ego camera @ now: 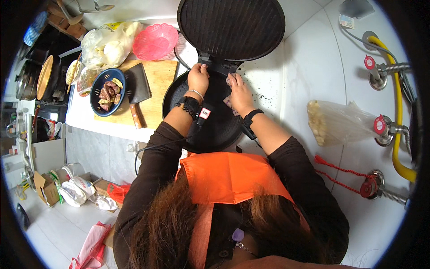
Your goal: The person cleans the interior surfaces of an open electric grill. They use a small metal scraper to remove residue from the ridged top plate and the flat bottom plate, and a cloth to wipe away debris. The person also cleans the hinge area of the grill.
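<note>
Before me an electric griddle stands open, its ribbed black lid (pixel 231 28) raised at the back and its round black pan (pixel 208 134) below. My left hand (pixel 198 79) is at the hinge (pixel 205 58), fingers curled; whether they grip it is hidden. At the pan's right inner side, my right hand (pixel 241 95) presses on a crumpled, speckled purplish cloth (pixel 230 105), which shows on both sides of the fingers. A black cable with a tagged end (pixel 204 113) hangs by my left wrist, over the pan.
Left of the griddle, a cutting board (pixel 158 107) bears a cleaver (pixel 138 84) and a blue basket (pixel 108 72) with purplish food pieces. Behind lie a pink basket (pixel 156 42) and a clear plastic bag (pixel 111 47). Red-handled valves (pixel 379 124) and a yellow hose (pixel 398 101) line the right wall.
</note>
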Motion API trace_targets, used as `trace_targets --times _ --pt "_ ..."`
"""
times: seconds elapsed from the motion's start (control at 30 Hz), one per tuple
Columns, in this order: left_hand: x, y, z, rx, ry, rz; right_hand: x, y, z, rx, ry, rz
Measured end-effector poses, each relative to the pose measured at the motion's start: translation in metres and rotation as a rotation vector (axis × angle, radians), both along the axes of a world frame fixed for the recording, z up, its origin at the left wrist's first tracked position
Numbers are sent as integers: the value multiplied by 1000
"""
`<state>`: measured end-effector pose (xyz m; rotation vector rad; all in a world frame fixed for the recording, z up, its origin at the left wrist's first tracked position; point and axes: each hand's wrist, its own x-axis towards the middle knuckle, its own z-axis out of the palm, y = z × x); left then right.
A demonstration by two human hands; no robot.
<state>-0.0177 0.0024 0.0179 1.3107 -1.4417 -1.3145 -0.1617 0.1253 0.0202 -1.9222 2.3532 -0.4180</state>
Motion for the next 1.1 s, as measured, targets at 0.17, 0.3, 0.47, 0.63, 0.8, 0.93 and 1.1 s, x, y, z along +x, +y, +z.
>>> trace_targets --times 0.17,0.3,0.47,0.63,0.8,0.93,1.1 --pt "19 -6 0 -44 -433 172 0 -2 -2 1 -3 -5" --pt "24 -7 5 -342 -493 -104 0 -2 -2 -16 2 2" --pt "23 -11 11 -246 -442 235 2 -2 0 11 -8 -21" --pt "21 -17 12 -244 -443 -138 2 -1 3 0 -10 -2" --pt "18 -21 16 -185 -335 179 2 -1 3 -18 1 8" --pt "5 -12 22 -258 -414 118 3 0 5 -13 11 4" --pt "-3 1 25 -321 -457 60 3 -1 5 -16 12 3"
